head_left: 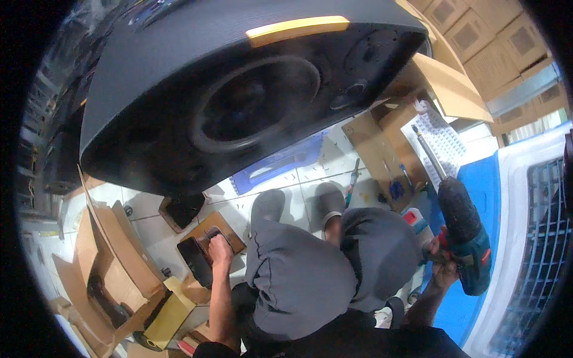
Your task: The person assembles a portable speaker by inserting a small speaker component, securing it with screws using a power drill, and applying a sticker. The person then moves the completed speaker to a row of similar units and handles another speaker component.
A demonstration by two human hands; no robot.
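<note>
My right hand [443,271] grips a cordless drill [468,253], dark with teal and red parts, by its handle. A long metal bit [428,150] points from it up toward the far side. My left hand [219,250] is closed beside a black rectangular object [196,261], over a small brown box [229,228]; what its fingers pinch, if anything, is hidden. Above my knees a large black speaker cabinet [143,83] fills the far side, its round cone [258,101] showing on the lower face. A yellow strip [298,30] lies along its edge.
An open carton [122,253] stands at left, with a yellow piece [170,313] near it. A blue plastic stool [280,164] is under the speaker. A screwdriver [353,179] lies on the tiles. Another carton [388,155], a blue-and-white container [477,179] and stacked boxes [483,42] are at right.
</note>
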